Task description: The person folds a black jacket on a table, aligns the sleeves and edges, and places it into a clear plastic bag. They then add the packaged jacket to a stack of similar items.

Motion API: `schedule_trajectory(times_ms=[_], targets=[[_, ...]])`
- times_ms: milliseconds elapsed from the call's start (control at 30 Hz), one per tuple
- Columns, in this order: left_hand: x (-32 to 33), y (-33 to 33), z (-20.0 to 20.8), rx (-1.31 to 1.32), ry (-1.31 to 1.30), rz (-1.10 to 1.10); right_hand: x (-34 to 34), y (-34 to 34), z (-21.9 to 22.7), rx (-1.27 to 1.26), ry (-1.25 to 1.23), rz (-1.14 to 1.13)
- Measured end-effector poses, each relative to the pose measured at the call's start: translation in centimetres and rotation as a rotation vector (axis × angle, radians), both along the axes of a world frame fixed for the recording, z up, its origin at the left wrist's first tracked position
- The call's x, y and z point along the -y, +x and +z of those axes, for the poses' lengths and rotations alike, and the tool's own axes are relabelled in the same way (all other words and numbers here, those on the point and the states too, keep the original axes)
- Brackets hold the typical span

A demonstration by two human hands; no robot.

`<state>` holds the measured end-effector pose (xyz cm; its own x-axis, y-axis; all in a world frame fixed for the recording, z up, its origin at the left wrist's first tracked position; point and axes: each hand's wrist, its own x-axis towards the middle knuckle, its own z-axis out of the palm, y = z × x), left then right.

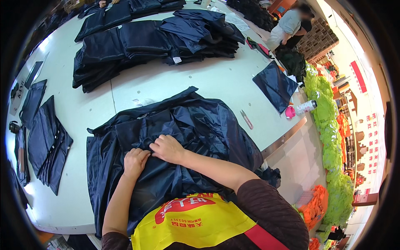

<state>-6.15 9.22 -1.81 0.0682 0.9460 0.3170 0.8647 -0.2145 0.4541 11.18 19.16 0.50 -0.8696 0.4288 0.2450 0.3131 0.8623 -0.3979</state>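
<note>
- Has both hands close together over the middle of a dark navy cloth (216, 121)
- Curls the left hand (135, 161) nearly closed on a gathered fold of it, with fingertips pressed down and partly hidden
- Curls the right hand (167, 148) likewise on the same gathers, just beside the left one
- Find the cloth spread wide and wrinkled over the near part of a white tabletop (221, 83), in front of a yellow apron (183, 223)
- See beyond it a long stack of folded dark pieces (141, 41), with a crumpled one on top toward its right end
- See more dark folded bundles (50, 143) at the left, well apart from the hands
- Notice small snips (247, 120) near the cloth's right side, apart from it
- Find farther right a flat dark square (275, 86), near a pink object (290, 112) and a patterned can (306, 107)
- See past the tabletop's right edge a long yellow-green heap (333, 166) and an orange pile (316, 206)
</note>
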Motion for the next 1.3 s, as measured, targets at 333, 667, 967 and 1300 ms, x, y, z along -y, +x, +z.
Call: schedule_trajectory(times_ms=[333,667,967,1300], targets=[[-0.7,1.1,3.5,-0.174,0.09,0.037,-2.7,0.9,-4.3,-0.153,-0.082,0.145],[-3.1,-2.4,-1.4,-0.135,0.001,-0.007,-1.4,0.1,-1.4,-0.115,0.308,0.081],[-3.0,-1.3,1.2,-0.22,0.212,0.041,-5.8,-0.9,-3.3,-0.043,-0.379,0.067],[-6.4,-3.9,-1.1,0.083,-0.027,-0.036,-5.6,-1.2,-2.9,-0.188,-0.11,0.02]])
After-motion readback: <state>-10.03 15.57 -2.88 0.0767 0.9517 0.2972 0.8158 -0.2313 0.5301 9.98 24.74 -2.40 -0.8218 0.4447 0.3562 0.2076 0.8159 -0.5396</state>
